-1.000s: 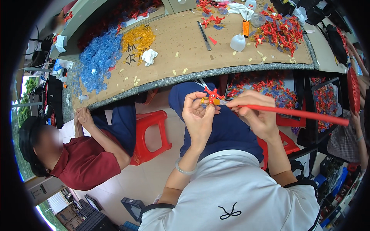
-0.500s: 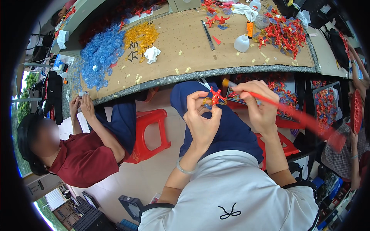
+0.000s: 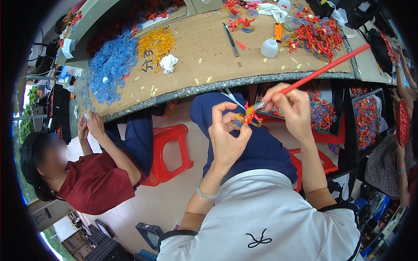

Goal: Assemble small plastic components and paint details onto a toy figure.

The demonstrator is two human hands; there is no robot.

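My left hand [image 3: 227, 141] pinches a small red plastic figure [image 3: 250, 118] between thumb and fingers, above my lap. Translucent yellow and blue pieces show around the figure; how they join it is too small to make out. In my right hand [image 3: 291, 106] is a paintbrush with a long red handle [image 3: 328, 67], which slants up to the right over the table edge. The brush's bristle end meets the figure's upper part.
Across the table [image 3: 209, 61] lie heaps of blue pieces [image 3: 114, 65], yellow pieces [image 3: 156, 45] and red figures [image 3: 315, 37]. A white bottle [image 3: 269, 48] and a knife [image 3: 231, 40] stand or lie there too. Trays of figures [image 3: 368, 117] sit at right; a co-worker [image 3: 96, 182] sits left.
The brush has swung round: its handle, blurred and pointing down to the right before, now points up right. Its bristles have come down onto the figure, which has tilted in my left hand.
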